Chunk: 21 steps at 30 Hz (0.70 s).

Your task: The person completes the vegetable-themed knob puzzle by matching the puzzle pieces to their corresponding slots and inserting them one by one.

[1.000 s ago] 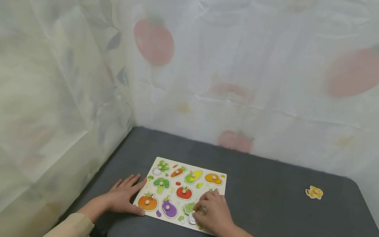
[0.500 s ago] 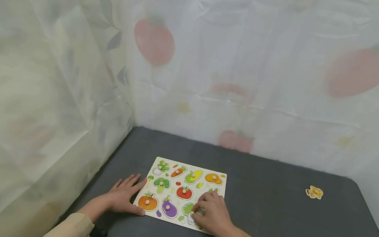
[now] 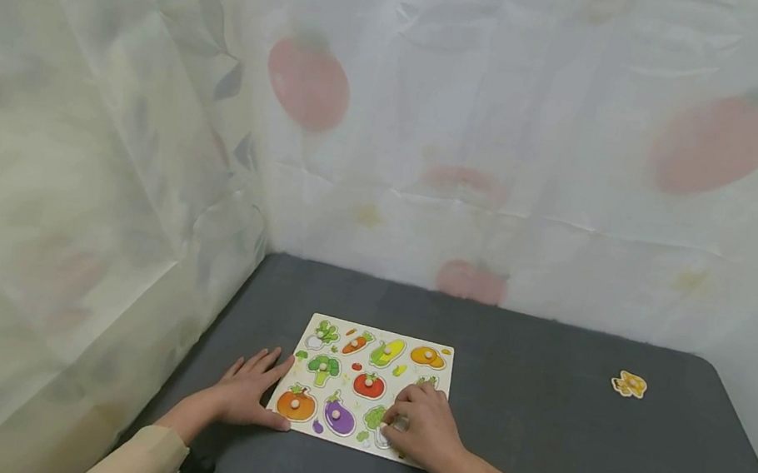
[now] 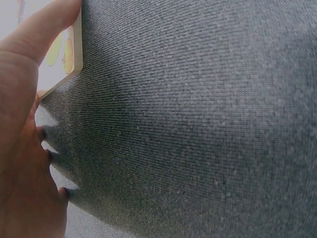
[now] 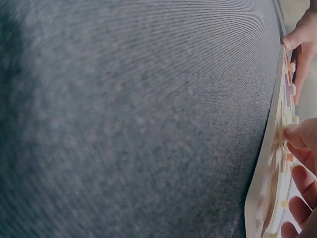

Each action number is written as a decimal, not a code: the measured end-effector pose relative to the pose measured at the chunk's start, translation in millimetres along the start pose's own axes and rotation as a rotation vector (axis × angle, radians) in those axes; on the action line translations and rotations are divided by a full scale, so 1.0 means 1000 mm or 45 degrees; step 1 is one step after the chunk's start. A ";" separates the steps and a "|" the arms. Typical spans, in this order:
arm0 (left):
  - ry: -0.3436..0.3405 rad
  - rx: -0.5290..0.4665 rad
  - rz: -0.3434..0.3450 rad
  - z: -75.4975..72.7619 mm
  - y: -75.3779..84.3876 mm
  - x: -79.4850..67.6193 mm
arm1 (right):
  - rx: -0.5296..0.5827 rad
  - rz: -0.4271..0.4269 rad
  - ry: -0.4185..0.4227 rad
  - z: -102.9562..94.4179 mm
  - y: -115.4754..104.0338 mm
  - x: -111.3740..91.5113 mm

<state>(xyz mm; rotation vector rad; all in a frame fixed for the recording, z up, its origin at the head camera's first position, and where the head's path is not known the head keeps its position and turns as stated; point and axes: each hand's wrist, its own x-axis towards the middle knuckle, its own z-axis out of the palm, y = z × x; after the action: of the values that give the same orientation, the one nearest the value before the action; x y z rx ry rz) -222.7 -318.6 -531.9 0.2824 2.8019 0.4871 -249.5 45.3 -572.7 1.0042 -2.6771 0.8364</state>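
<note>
A pale wooden vegetable puzzle board (image 3: 357,362) lies on the dark table. At its left edge my left hand (image 3: 245,393) rests with spread, straight fingers, and the thumb touches the near left corner. Over the near right part of the board, my right hand (image 3: 427,429) has curled fingers and pinches a green-and-white cabbage piece (image 3: 375,417) between thumb and fingers. The piece sits at its place on the board, partly hidden by the hand. Left of it are an eggplant piece (image 3: 339,415) and a pumpkin piece (image 3: 296,405), both with knobs.
A loose yellow-orange puzzle piece (image 3: 629,384) lies at the table's far right. A tomato piece (image 3: 369,385), a broccoli piece (image 3: 322,369) and several other vegetable pieces sit in the board. Printed curtains (image 3: 382,220) hang behind and left of the table (image 3: 533,399).
My right hand has shifted very slightly left with the cabbage piece, which has turned a little and settled at its place. My left hand and the board have not moved.
</note>
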 end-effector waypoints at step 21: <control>-0.012 0.015 -0.025 0.000 -0.002 0.003 | 0.026 0.441 0.311 -0.081 0.100 -0.010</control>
<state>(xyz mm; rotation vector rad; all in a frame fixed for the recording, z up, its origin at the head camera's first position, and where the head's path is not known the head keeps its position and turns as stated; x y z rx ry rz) -226.0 -319.4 -533.6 0.2583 2.7969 0.4634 -310.3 157.8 -553.3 0.4092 -2.6654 0.9767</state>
